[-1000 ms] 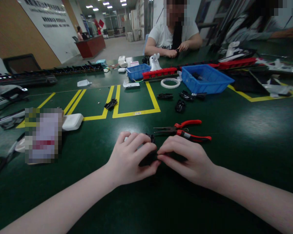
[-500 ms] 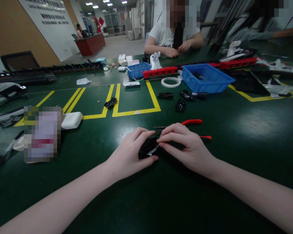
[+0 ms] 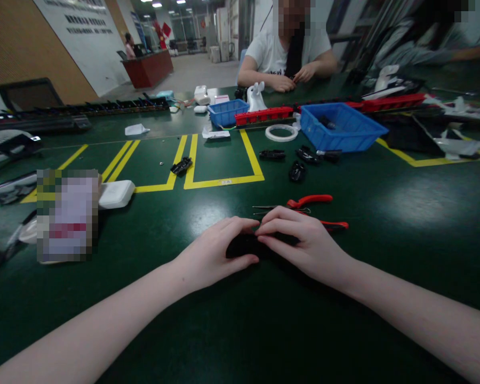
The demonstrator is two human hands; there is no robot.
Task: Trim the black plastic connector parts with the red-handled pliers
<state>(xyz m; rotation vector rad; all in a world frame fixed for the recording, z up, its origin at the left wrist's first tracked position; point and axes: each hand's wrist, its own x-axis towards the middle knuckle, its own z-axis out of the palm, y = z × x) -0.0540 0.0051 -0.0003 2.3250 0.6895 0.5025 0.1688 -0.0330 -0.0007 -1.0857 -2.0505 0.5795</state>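
Between my hands, low over the green table (image 3: 240,325), is a small black plastic part (image 3: 242,245), dark and hard to make out. My left hand (image 3: 216,245) curves around it from the left, thumb below and fingers above. My right hand (image 3: 300,234) is pinched, its fingertips at the part's right end; whether they hold a smaller piece is hidden. Just behind my right hand lie red-handled pliers (image 3: 310,200), partly covered by it. Similar black parts (image 3: 297,171) rest farther back on the table.
A large blue bin (image 3: 342,128) and a smaller blue bin (image 3: 228,113) stand behind, near a tape roll (image 3: 281,133) and a red strip (image 3: 264,116). At left lie a blurred-out flat object (image 3: 70,218) and a white case (image 3: 117,194). A person (image 3: 286,58) sits opposite.
The black part has tilted in my hands, so its pale edge no longer shows. My right hand has shifted down slightly, uncovering more of the pliers.
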